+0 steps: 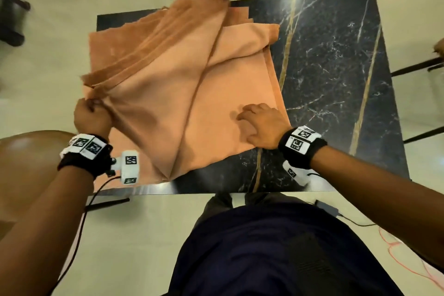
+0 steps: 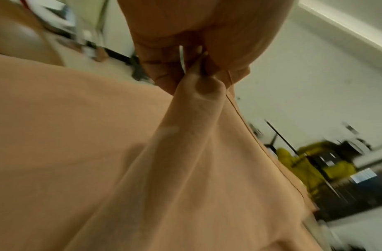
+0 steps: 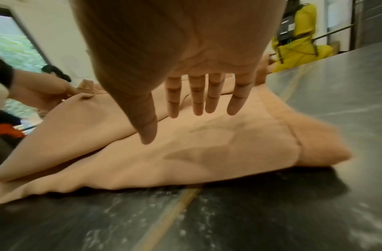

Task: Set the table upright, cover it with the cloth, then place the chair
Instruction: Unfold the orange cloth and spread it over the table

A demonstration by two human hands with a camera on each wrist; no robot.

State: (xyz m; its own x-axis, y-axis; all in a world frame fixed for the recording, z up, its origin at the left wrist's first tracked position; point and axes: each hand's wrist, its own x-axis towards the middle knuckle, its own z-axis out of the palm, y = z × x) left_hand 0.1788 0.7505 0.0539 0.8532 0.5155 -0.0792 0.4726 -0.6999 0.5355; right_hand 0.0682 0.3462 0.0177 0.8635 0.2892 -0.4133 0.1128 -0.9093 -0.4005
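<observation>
A pale glossy floor (image 1: 134, 235) with soft light reflections runs under the scene, dark furniture legs (image 1: 12, 19) stand at the far left, a black cable (image 1: 355, 223) and thin red wire (image 1: 394, 245) trail at the right, and white walls (image 3: 63, 34) frame a window (image 3: 15, 52) showing greenery.

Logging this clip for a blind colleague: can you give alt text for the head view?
Seen from above, a folded peach cloth lies on the left part of a black marble table. The left hand pinches a cloth corner while the right hand rests on it. A brown chair sits at left.
</observation>
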